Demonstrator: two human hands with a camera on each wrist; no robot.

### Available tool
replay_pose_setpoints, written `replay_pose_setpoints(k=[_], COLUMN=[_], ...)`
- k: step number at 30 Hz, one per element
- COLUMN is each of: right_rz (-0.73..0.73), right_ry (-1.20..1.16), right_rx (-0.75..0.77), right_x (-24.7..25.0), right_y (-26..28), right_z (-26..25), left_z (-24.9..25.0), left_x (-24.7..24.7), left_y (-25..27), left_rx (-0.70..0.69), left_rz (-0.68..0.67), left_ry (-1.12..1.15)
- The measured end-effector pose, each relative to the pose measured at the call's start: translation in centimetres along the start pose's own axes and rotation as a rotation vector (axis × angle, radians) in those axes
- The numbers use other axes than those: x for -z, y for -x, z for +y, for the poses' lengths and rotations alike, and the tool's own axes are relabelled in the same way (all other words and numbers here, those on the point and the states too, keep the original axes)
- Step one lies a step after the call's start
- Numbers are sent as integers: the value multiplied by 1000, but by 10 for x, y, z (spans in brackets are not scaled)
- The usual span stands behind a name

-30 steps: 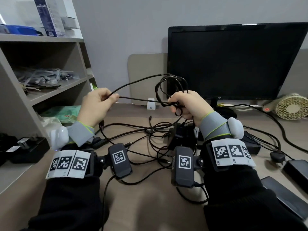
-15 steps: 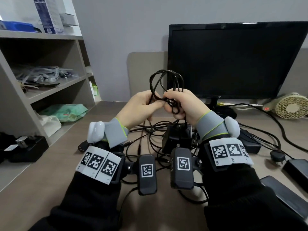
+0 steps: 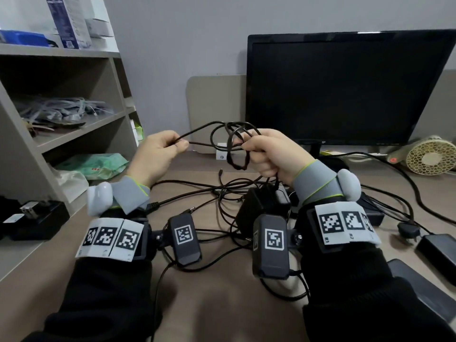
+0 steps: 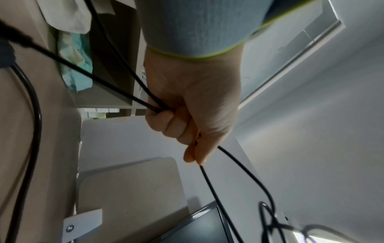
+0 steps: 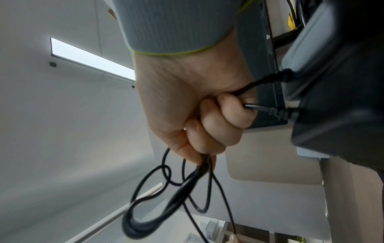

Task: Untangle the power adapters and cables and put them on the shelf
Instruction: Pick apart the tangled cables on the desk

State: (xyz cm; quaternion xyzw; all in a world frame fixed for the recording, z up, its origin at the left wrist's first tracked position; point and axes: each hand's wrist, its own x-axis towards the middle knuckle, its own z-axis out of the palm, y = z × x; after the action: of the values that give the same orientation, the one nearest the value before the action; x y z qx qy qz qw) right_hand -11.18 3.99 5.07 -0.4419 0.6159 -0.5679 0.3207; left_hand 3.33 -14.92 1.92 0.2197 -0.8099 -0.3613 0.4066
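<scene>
— Shelf [image 3: 81,129] contents? Hands?
— Middle level holds bagged cables [image 3: 61,112]. Left hand [image 3: 158,150] pinches the black cable [image 3: 197,129]; right hand [image 3: 269,154] clenches its coils above the desk [image 3: 222,304], adapter [image 3: 264,206] hanging below.

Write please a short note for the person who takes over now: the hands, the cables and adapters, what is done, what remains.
Left hand pinches one black cable strand.
Right hand grips the coiled loops of that cable, raised above the desk.
A black adapter and more tangled cables lie on the desk below.
Done: coil partly gathered.
Left: finish untangling, move everything to the shelf.
</scene>
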Motion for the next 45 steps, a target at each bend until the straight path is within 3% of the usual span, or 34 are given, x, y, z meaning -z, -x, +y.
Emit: replay_pose_setpoints(k=[6, 11, 13, 16, 19, 22, 28, 32, 38, 45], right_rz=[58, 102, 117, 112, 95, 164, 229, 105, -81, 135], right_ry=[17, 1, 4, 36, 104, 242, 151, 60, 102, 156], right_rx=[-4, -1, -5, -25, -81, -90, 26, 76, 107, 130], right_x=[-7, -12, -13, -13, -8, 1, -2, -2, -6, -13], right_y=[-6, -9, -9, -10, -8, -5, -10, -9, -2, -11], right_z=[5, 6, 8, 8, 9, 9, 12, 12, 10, 13], left_z=[-3, 40, 55, 61, 58, 55, 54, 54, 53, 67], left_x=[-11, -14, -15, -20, -20, -8, -10, -16, -21, -25], left_y=[1, 6, 12, 16, 13, 10, 11, 11, 10, 16], left_rx=[91, -25, -88, -133, -198, -174, -94, -20, 1, -152], left_rz=[-203, 6, -33, -179, -122, 3, -14, -77, -76, 5], left_ry=[-92, 81, 134, 31, 53, 133, 127, 171, 209, 252])
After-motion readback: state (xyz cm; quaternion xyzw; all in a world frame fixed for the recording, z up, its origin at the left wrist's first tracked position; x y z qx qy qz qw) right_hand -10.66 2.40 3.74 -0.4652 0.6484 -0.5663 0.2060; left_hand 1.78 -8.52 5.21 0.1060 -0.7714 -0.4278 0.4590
